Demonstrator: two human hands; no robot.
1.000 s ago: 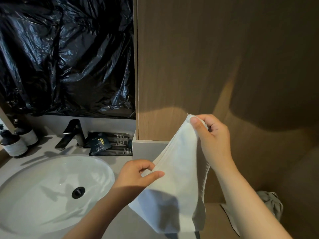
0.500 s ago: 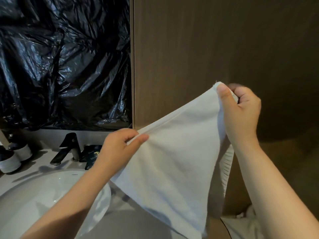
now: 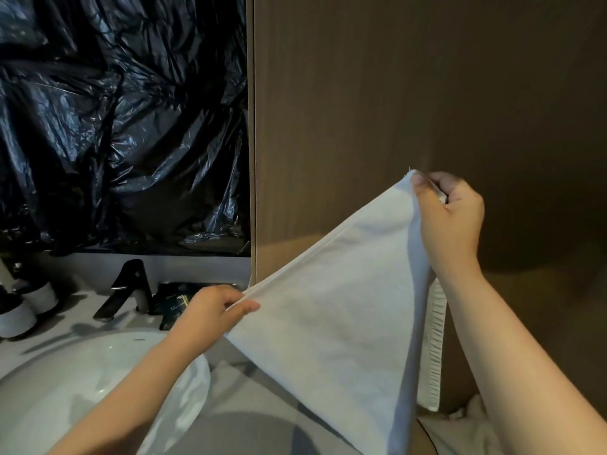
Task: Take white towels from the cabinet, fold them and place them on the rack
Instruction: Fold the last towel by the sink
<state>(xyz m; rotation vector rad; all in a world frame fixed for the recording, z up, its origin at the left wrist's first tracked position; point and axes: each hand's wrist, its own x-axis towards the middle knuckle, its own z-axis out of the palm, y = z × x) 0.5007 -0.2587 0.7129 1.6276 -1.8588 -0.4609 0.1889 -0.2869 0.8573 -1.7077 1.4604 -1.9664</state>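
A white towel (image 3: 345, 323) hangs stretched in the air in front of a brown wooden panel (image 3: 394, 110). My right hand (image 3: 450, 221) pinches its upper corner, held high. Lower and to the left, my left hand (image 3: 213, 310) pinches the towel's top edge, so that edge runs taut and slanted between the two hands. The rest of the cloth drops to a point near the bottom of the view, with a folded strip dangling behind my right forearm. More white cloth (image 3: 466, 428) lies at the bottom right, partly hidden by my arm. No rack is in view.
A white basin (image 3: 65, 382) with a black tap (image 3: 124, 290) sits at the lower left on a grey counter. Dark packets (image 3: 174, 303) lie behind it, and two dark-and-white bottles (image 3: 23, 310) stand at the far left. Black plastic sheeting (image 3: 115, 126) covers the wall above.
Both hands have risen and spread apart, pulling the towel's top edge taut. The right hand climbed highest; over the last half second the pose barely changed.
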